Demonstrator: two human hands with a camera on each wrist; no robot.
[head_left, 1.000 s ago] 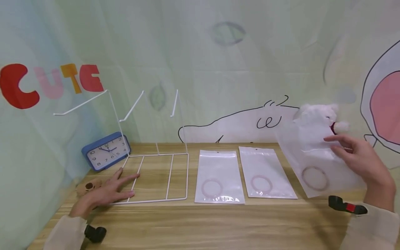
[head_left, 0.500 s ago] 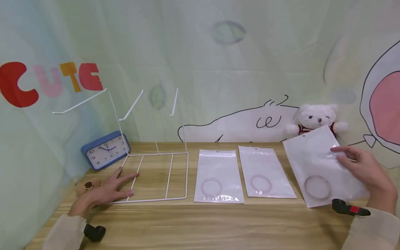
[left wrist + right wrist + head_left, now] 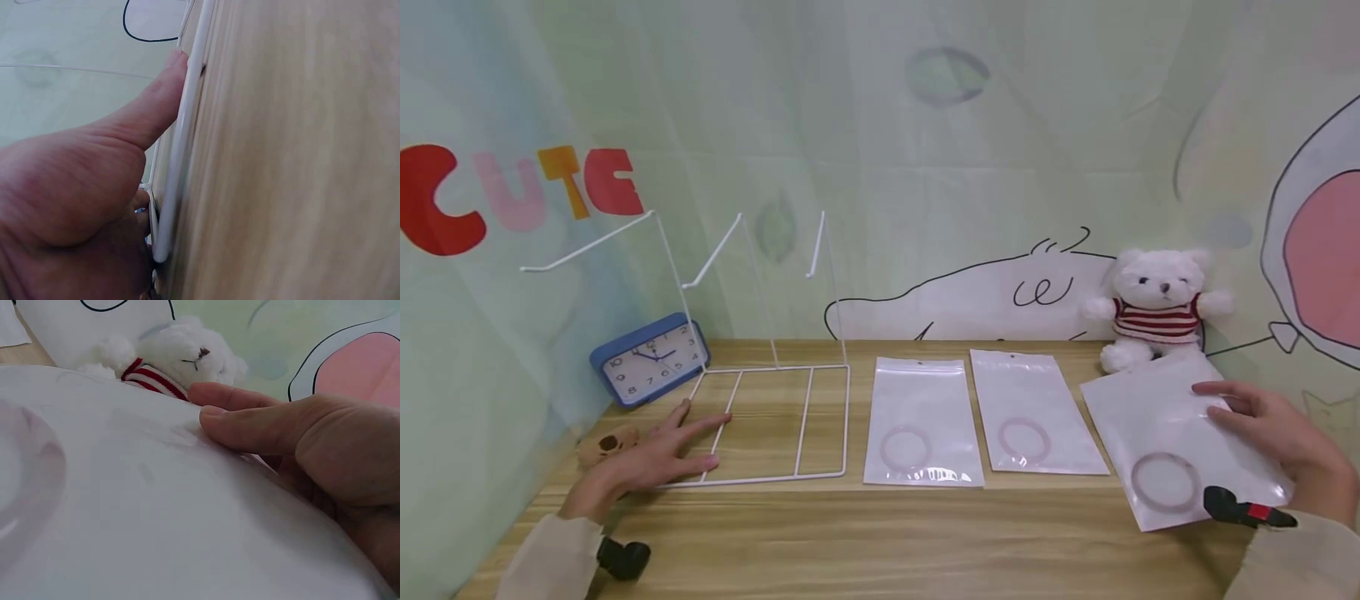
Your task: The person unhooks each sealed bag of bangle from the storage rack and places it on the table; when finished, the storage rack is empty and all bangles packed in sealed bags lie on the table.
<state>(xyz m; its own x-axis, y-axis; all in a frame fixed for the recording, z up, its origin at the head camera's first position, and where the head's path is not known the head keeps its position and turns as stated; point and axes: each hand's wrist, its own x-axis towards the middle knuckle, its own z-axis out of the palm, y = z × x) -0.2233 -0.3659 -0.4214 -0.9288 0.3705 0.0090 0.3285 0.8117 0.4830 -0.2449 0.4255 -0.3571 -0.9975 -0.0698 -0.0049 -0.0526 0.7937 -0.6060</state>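
Note:
My left hand (image 3: 658, 454) lies with fingers spread on the base of a white wire rack (image 3: 847, 425), which has three upright hooked arms. In the left wrist view the thumb (image 3: 159, 103) is straight against the rack's front wire. At the right, my right hand (image 3: 1285, 429) pinches the right edge of a white zip bag (image 3: 1120, 408) with a pale pink ring showing through it. The right wrist view has the thumb (image 3: 250, 428) on top of this bag; the other fingers are partly hidden. Two similar bags, a left one (image 3: 917, 400) and a middle one (image 3: 1026, 392), lie flat.
A blue clock (image 3: 651, 358) leans behind the left hand, near a small brown toy (image 3: 606, 446). The white teddy bear (image 3: 1157, 308) in a striped shirt sits against the back curtain (image 3: 887, 167), just behind the held bag. Wooden tabletop (image 3: 850, 542) runs along the front.
My right hand has lowered the bag from in front of the teddy bear toward the tabletop, uncovering the bear. The left hand stays on the rack.

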